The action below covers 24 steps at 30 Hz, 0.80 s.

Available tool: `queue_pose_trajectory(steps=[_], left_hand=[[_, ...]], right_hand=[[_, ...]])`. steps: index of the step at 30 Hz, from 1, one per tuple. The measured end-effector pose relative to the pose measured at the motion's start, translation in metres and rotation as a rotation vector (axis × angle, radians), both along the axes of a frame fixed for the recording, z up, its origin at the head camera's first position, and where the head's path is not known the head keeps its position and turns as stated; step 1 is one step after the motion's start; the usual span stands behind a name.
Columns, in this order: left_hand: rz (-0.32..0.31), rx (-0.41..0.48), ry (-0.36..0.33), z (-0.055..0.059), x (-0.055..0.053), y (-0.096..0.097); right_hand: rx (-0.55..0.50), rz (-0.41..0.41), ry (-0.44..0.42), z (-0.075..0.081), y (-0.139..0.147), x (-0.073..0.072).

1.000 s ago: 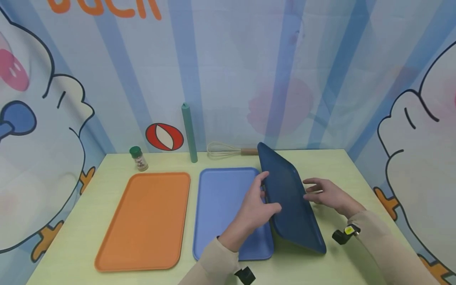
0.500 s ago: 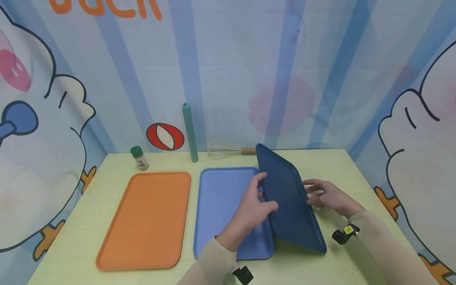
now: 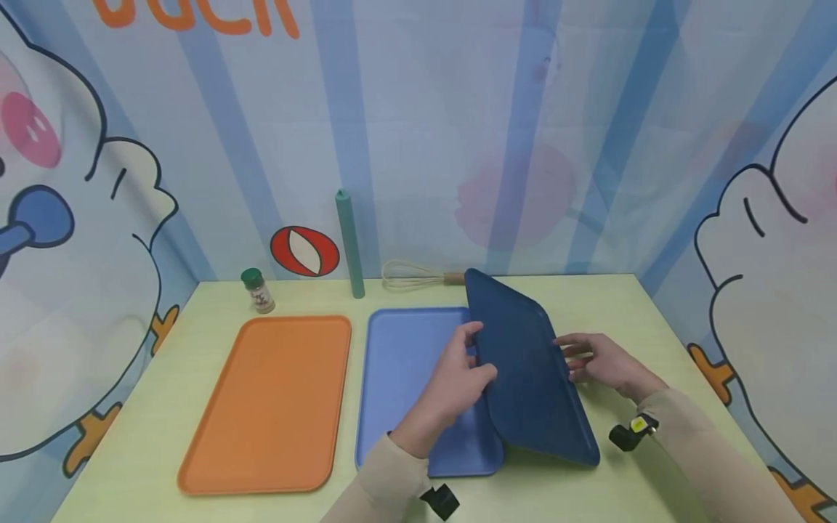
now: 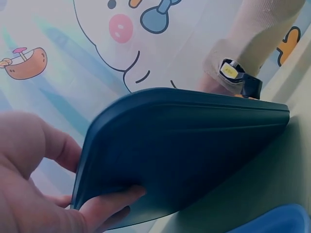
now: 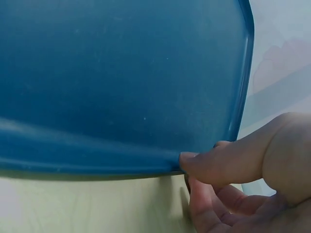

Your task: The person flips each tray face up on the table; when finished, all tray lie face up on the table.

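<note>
A dark blue tray [image 3: 526, 378] stands tilted on the right side of the table, its left edge raised and its right edge low near the tabletop. My left hand [image 3: 447, 385] grips the raised edge; in the left wrist view its thumb lies across one face of the tray [image 4: 160, 145], with fingers at the other side. At the lower edge is my right hand [image 3: 604, 363]. The right wrist view has that hand's thumb [image 5: 218, 162] on the tray's rim and its other fingers beneath. The raised edge overlaps a lighter blue tray [image 3: 412, 356] in the head view.
An orange tray [image 3: 268, 407] lies flat on the left. Along the back are a green-capped shaker jar [image 3: 258, 292], an upright green stick like a candle [image 3: 349, 243] and a whisk [image 3: 418, 277], its handle end partly hidden. A printed cloth backdrop [image 3: 418, 131] encloses the table.
The left hand has shifted left and slightly down, drawing the dark blue tray's raised edge further over the lighter blue tray. The right hand's fingers have closed in on the lower edge.
</note>
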<state>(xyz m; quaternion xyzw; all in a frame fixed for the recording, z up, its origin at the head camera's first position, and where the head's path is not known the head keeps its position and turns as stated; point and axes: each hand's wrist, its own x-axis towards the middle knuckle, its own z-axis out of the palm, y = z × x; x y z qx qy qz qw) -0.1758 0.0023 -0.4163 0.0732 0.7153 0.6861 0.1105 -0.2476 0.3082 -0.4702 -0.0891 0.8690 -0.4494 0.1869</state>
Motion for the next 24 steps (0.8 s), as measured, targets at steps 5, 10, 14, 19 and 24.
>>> queue_pose_trajectory(steps=[5, 10, 14, 19, 24], left_hand=[[0.004, -0.023, -0.008, 0.0, -0.001, -0.003], [0.0, -0.064, -0.007, -0.002, -0.003, -0.007], [-0.021, -0.096, -0.021, -0.002, -0.006, -0.012], [-0.04, -0.163, -0.032, -0.004, -0.01, -0.019], [-0.057, -0.183, -0.028, -0.006, -0.011, -0.022]], right_hand=[[0.03, -0.021, 0.005, -0.002, -0.002, 0.001], [0.054, -0.025, 0.005, -0.001, -0.003, 0.001], [0.066, -0.018, 0.006, 0.0, -0.003, 0.001], [0.073, -0.02, 0.004, 0.002, -0.003, 0.001], [0.078, -0.014, 0.003, 0.004, -0.004, 0.002]])
